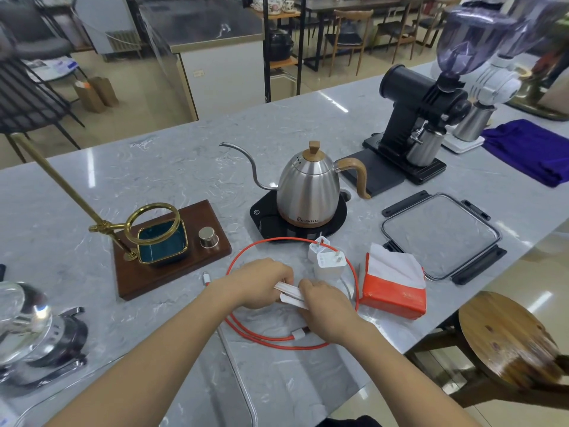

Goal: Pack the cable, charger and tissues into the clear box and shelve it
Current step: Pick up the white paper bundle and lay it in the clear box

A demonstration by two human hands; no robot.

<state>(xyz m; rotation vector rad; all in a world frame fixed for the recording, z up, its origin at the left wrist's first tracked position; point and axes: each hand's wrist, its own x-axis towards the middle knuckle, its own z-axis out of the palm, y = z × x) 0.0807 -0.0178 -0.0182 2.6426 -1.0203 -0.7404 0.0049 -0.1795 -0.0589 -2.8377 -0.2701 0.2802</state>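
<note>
On the grey marbled tabletop (184, 167) in front of me, my left hand (261, 282) and right hand (326, 306) meet over the red cable (277, 337). Both sets of fingers are curled and pinching a thin white strip (291, 295); it may be a flat paper sleeve or a tie, I cannot tell which.

That cable lies in a loose ring, rubbery and springy. It will uncoil if released, so I judge it best gathered where the loops cross near the white connector (298, 335).

Two white chargers (326, 260) sit just inside the ring's far edge: hard, smooth, blocky plastic with metal prongs, dense for their size, easy to pinch by the flat sides.

Beside them to the right, the tissue pack (392, 295) is soft and light in slick red-and-white wrap, with a sheet poking out; grip its body, not the loose paper.

Further right lies the clear lid (440, 238) with black clips, rigid and glossy. I cannot see the box itself.
</note>
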